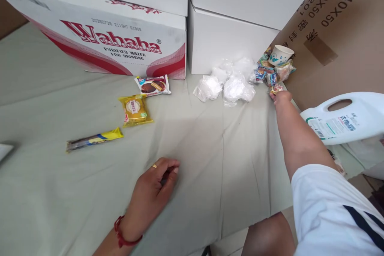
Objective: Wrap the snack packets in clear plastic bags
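Observation:
My right hand (281,97) reaches to the back right, its fingers closed on a small wrapped snack (276,88) at the front of a pile. Against that pile lie several more packets, among them a blue snack packet (260,74) and a clear-wrapped snack (284,71). A paper cup (280,55) with a blue-green pattern tilts on top. My left hand (154,186) rests on the cloth with curled fingers, thumb close to the fingertips, and nothing shows in it. Nearest to it are a long yellow-and-dark snack bar (94,139) and a yellow cake packet (136,111).
A chocolate biscuit packet (153,85) lies by the Wahaha water box (120,40). White plastic-wrapped bundles (237,88) sit before a white box (228,40). A brown cardboard box (333,48) bounds the right side. A large white bottle (348,118) lies beside my right forearm.

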`<act>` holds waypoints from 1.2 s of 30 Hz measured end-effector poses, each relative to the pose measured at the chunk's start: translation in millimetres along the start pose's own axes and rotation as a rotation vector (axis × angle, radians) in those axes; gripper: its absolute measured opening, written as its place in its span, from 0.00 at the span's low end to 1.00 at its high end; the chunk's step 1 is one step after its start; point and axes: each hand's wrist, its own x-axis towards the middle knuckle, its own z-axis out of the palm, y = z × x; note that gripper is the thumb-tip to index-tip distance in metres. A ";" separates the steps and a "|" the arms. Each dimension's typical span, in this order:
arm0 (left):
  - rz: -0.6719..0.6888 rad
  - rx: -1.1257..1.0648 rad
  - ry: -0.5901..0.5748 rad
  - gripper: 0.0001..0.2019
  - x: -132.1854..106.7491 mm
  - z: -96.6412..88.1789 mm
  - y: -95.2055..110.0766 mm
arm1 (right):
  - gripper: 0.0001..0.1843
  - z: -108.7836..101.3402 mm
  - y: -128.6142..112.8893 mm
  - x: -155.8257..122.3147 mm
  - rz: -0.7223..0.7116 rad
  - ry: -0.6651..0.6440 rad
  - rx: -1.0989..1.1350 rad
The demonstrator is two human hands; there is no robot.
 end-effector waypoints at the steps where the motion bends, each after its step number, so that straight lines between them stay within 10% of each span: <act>1: 0.017 0.012 0.004 0.13 0.1 0.3 0.4 | 0.19 0.7 -1.6 5.3 0.041 -0.015 -0.032; 10: 0.062 0.063 0.030 0.12 -0.7 1.4 2.7 | 0.28 -5.3 -9.9 -17.8 0.061 0.226 -0.370; 19: 0.136 0.072 0.039 0.11 -3.3 -1.1 3.6 | 0.41 38.0 -2.9 -10.1 -0.243 -0.153 -0.666; 29: 0.250 0.104 0.070 0.08 -3.7 0.0 -4.1 | 0.36 41.6 -8.7 35.8 -0.240 -0.188 -0.705; 36: 0.238 0.049 0.151 0.14 -6.4 -1.6 5.0 | 0.32 26.4 -22.7 7.2 -0.320 -0.105 -0.560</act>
